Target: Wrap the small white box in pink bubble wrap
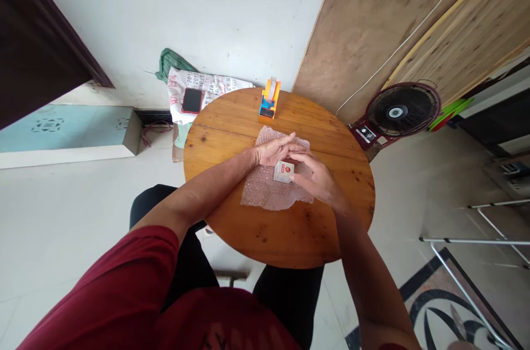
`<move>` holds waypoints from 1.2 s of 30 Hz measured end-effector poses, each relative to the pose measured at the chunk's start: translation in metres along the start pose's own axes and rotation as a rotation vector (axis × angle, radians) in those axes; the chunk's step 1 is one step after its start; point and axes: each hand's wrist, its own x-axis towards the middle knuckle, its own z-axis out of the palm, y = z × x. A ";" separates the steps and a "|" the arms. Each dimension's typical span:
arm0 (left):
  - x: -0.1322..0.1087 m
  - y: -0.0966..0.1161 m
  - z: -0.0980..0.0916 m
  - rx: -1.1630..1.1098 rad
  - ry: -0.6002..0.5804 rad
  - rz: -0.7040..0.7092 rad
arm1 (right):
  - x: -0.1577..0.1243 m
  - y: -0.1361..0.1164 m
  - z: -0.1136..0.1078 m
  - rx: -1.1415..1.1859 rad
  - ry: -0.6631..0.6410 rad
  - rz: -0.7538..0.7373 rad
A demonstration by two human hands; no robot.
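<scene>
A small white box (284,171) with a red mark on its face is at the middle of a sheet of bubble wrap (267,192). My right hand (317,176) has its thumb and fingers around the right side of the box. Just beyond the box, my left hand (276,149) is stretched out with its fingers extended, its fingertips close to those of my right hand. Whether the box rests on the wrap or is lifted slightly I cannot tell. The wrap lies on a round wooden table (244,239), partly hidden under both hands.
An orange and blue tape dispenser (270,99) stands at the table's far edge. Beyond the far left edge, a phone-like dark object (192,100) lies on a printed white sack (215,85). A dark red fan (397,112) stands to the right, near a metal rack (476,240).
</scene>
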 end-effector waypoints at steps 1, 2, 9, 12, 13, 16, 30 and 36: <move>0.000 0.000 0.000 -0.004 0.010 -0.008 | 0.001 -0.002 0.005 -0.049 -0.029 0.004; 0.000 0.000 -0.001 -0.009 0.022 -0.016 | 0.002 -0.002 0.011 -0.112 -0.047 0.017; 0.005 -0.004 -0.008 -0.006 0.049 -0.004 | -0.009 0.006 0.033 -0.222 -0.011 0.163; 0.006 -0.004 -0.007 0.011 0.055 0.014 | -0.030 0.005 0.018 -0.081 0.127 0.247; 0.006 -0.004 -0.006 0.016 0.058 0.013 | -0.038 0.007 0.010 -0.060 0.188 0.285; 0.005 -0.003 -0.004 0.031 0.066 0.009 | -0.064 0.031 -0.016 -0.068 0.365 0.377; 0.003 -0.004 -0.003 0.029 0.096 0.030 | -0.075 0.055 -0.044 -0.204 0.547 0.307; 0.005 -0.006 -0.003 0.026 0.056 0.067 | -0.011 0.011 -0.007 0.018 0.271 0.058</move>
